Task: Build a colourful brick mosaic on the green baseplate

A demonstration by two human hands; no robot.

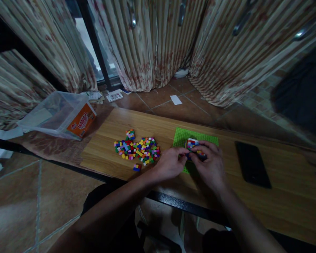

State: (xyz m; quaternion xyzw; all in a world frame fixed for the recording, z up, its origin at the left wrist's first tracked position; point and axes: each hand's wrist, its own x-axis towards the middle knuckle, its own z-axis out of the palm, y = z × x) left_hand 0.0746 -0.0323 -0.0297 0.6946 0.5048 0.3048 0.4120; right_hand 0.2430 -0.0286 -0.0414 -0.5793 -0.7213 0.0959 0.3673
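- Holding the multicoloured brick build (pixel 192 143) over the green baseplate (pixel 181 135), the right hand (pixel 212 165) has its fingers clamped around the build's right and near sides.
- Bringing thumb and index fingers together at the build's left edge, the left hand (pixel 170 162) is over the baseplate's left part; whether a small brick sits between them is too small to tell.
- Lying left of the baseplate on the wooden surface (pixel 100 154) is a spread of loose bricks (pixel 147 149), with a small blue, yellow and red cluster (pixel 137 167) on its near side.
- Resting right of the baseplate is a black phone (pixel 252 164), flat.
- Standing well to the baseplate's left is a clear plastic bin (pixel 46 123) with an orange label (pixel 81 122).
- Lying on the floor beyond the baseplate is a white card (pixel 176 99).
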